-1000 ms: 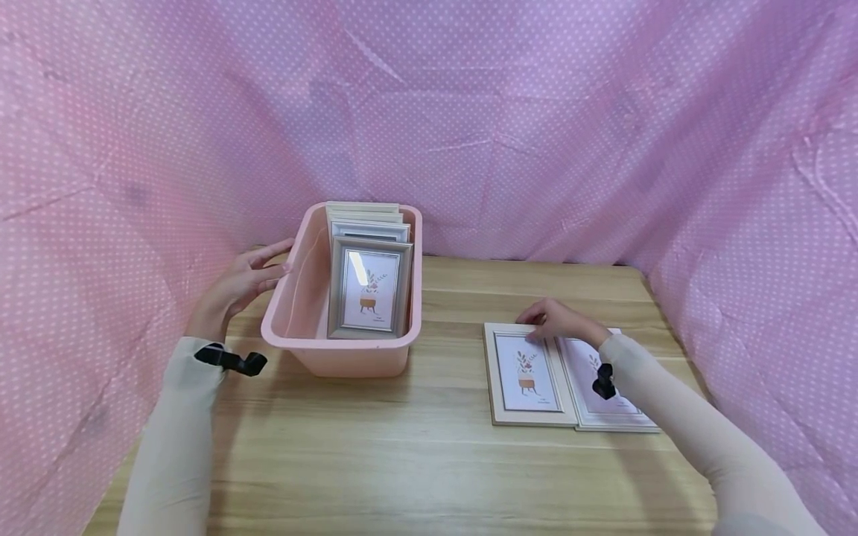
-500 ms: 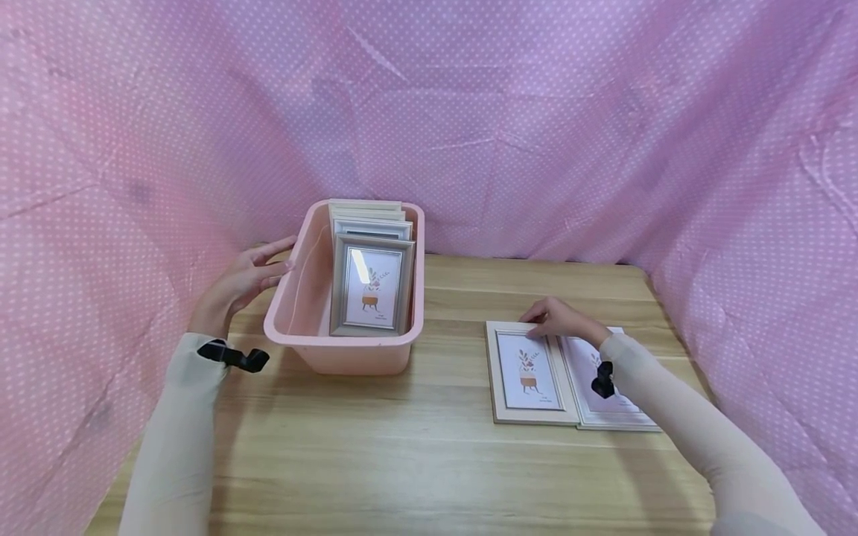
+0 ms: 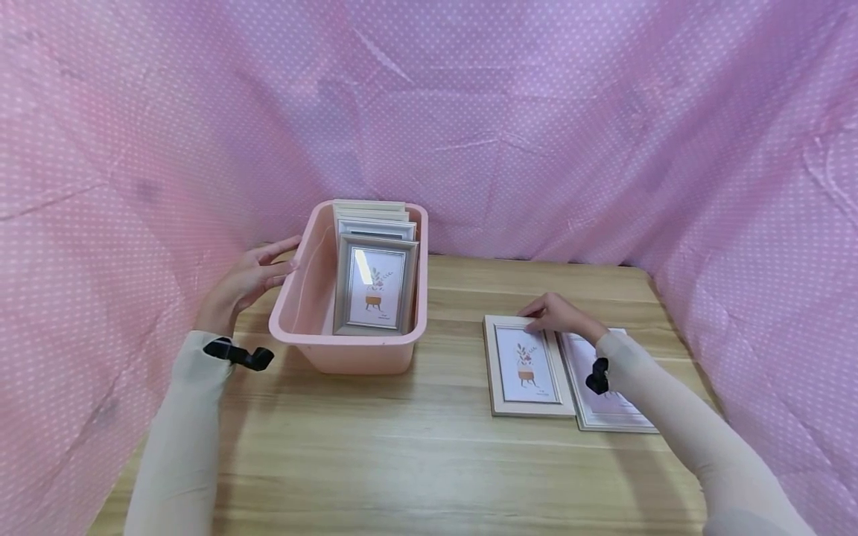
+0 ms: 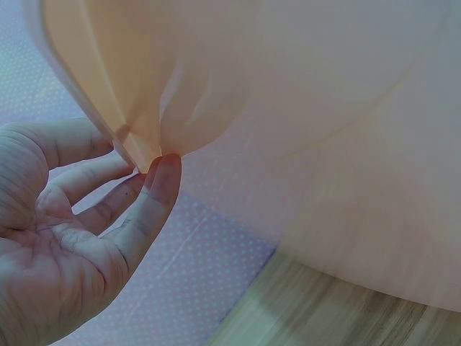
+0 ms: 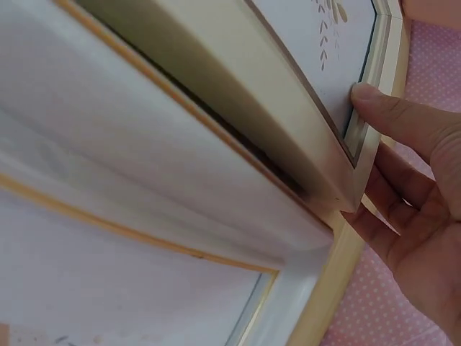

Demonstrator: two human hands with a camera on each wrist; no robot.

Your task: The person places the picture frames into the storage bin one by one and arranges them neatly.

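A pink plastic bin (image 3: 362, 356) stands at left centre in the head view. My left hand (image 3: 241, 285) pinches its left rim, thumb below and fingers at the edge in the left wrist view. Inside, several picture frames stand upright, leaning in a row, a taupe one (image 3: 343, 286) in front. My right hand (image 3: 559, 314) pinches the far edge of a cream picture frame (image 3: 491, 365), thumb on its face and fingers underneath. In the right wrist view its edge is raised off the white picture frame (image 5: 130, 144) beside it. My forearm partly hides that white frame.
The wooden table (image 3: 375, 447) carries everything, with bare wood between bin and cream frame and along the front. A pink dotted cloth (image 3: 523, 134) hangs behind the table and down both sides. The bin's left part shows bare wall (image 3: 310, 290).
The cream frame has lifted slightly and shifted a little away from the white frame, with my right hand on it. My left hand keeps its place on the bin. The view drifts slightly.
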